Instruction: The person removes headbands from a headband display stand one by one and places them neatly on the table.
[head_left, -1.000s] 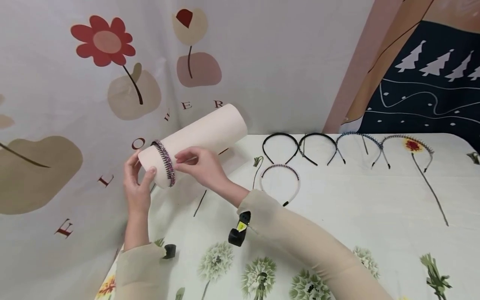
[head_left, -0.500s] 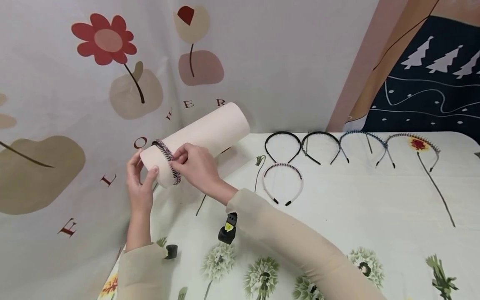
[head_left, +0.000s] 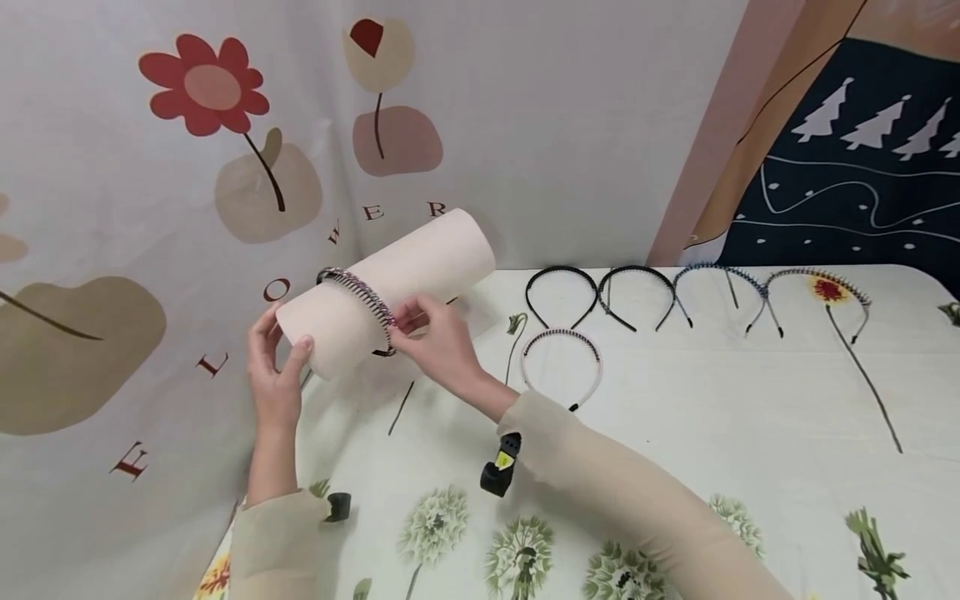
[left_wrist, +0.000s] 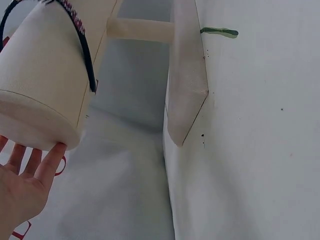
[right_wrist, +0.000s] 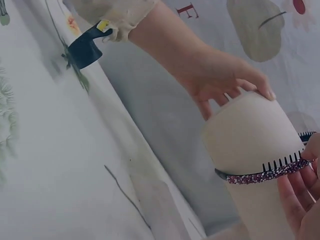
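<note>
A cream padded roll point(head_left: 431, 262) lies tilted on a short post, which the left wrist view shows joined to a flat base point(left_wrist: 187, 75). My left hand point(head_left: 277, 375) holds the roll's near end, thumb on one side and fingers on the other. Over the roll arches a toothed headband point(head_left: 363, 292), glittering pink and purple with black teeth. With thumb and fingers my right hand point(head_left: 438, 342) pinches its band on the right side of the roll. In the right wrist view the teeth of the headband point(right_wrist: 270, 174) point toward the roll's near end.
Two black headbands point(head_left: 561, 268) point(head_left: 636, 269), a blue one point(head_left: 718, 266) and a greyish one point(head_left: 817, 273) line the table's back edge. A white and pink headband point(head_left: 597, 367) lies before them. Behind hangs a printed curtain point(head_left: 525, 125); a flowered cloth point(head_left: 675, 417) covers the table.
The glittery headband has slid along the roll, away from the near end and toward the right, with my right hand moving along. My left hand keeps its place on the roll's end.
</note>
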